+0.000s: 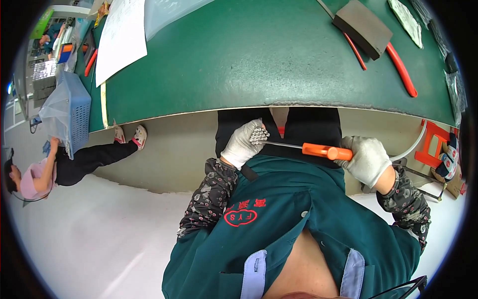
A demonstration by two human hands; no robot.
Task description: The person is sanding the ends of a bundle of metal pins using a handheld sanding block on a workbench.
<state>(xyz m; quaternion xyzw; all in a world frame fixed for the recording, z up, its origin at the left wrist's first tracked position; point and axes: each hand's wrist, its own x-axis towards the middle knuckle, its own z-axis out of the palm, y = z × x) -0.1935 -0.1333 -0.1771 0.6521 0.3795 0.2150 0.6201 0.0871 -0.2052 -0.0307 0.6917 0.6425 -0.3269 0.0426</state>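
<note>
Dark green woven cloth of a work shirt (279,199) lies closest, creased, with a red emblem on its front and two pale blue fabric tabs (254,274) on the sleeves. Both forearms wear black floral-printed sleeve covers (206,194). Over the lap, just off the table's near edge, the left hand (241,144), in a white knit glove, curls around a tight cluster of shiny metal pieces with small round ends (258,135). The right hand (368,158), gloved likewise, wraps the end of a tool with a smooth orange handle (326,151); its thin, straight metal shaft points at the cluster, though whether the tip touches it I cannot tell.

The smooth green table (234,70) has a pale, worn near edge. Toward its left end lie a white paper sheet (121,40) and translucent plastic film (172,15); toward its right end a matte grey-brown block (362,28) rests across a red-handled tool (401,70). Clear plastic packets (454,94) line the right edge. Beside the left end are a blue perforated plastic basket (79,112) and a person in pink (35,179); an orange plastic stool (432,144) stands at right on the pale floor (109,224).
</note>
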